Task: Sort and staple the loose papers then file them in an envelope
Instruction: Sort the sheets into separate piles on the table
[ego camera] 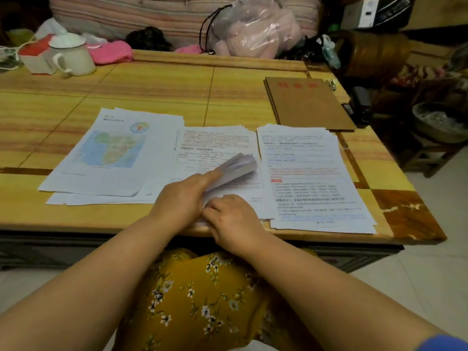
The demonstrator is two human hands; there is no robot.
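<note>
Left hand (186, 196): frame centre, grip clamped on a lifted bundle of sheets (235, 169), forefinger stretched along it.
Right hand (231, 219): just beside the left, fingers curled, pinching the bundle's near corner.
Middle stack (215, 143): under the bundle, on the desk (152, 82).
Map stack (111, 153): left of centre.
Text stack (311, 178): right of centre.
Envelope (309, 102): brown, upper right.
Stapler (359, 105): black, just right of the envelope.
Mug (73, 55): upper left.

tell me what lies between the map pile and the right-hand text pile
In the head view, a middle paper pile lies between the map pile and the right text pile, with both hands on its near edge.
</note>
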